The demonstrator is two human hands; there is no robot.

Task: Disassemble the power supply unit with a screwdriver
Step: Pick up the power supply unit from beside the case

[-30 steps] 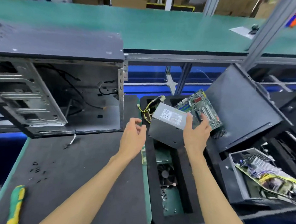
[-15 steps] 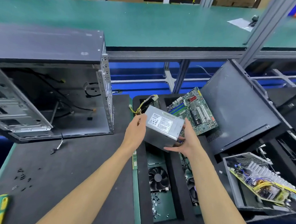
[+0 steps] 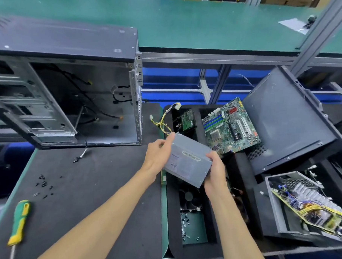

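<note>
One grey power supply unit (image 3: pixel 187 162), held tilted at centre frame above the foam tray (image 3: pixel 244 170), between two hands. One left hand (image 3: pixel 159 154) at the unit's left edge, fingers curled round its upper left corner. One right hand (image 3: pixel 216 170) at the unit's right edge, thumb over the top face, fingers wrapped underneath. One bundle of yellow and black wires (image 3: pixel 162 122) trailing from the unit's far end toward the upper middle of the frame. One screwdriver (image 3: pixel 17 223) with green and yellow handle, lying at lower left on the dark surface (image 3: pixel 90 184), well apart from both hands. One scatter of small black screws (image 3: pixel 43 186) on the surface, above the screwdriver; count cannot be told. One open computer case (image 3: pixel 67 87), upper left. One green circuit board (image 3: pixel 231 125) leaning in the tray, right of centre, just beyond the unit. One dark side panel (image 3: pixel 288 121) at right. One fan (image 3: pixel 189 196) in the tray below the unit. One opened metal box with wiring (image 3: pixel 307 204), lower right.
</note>
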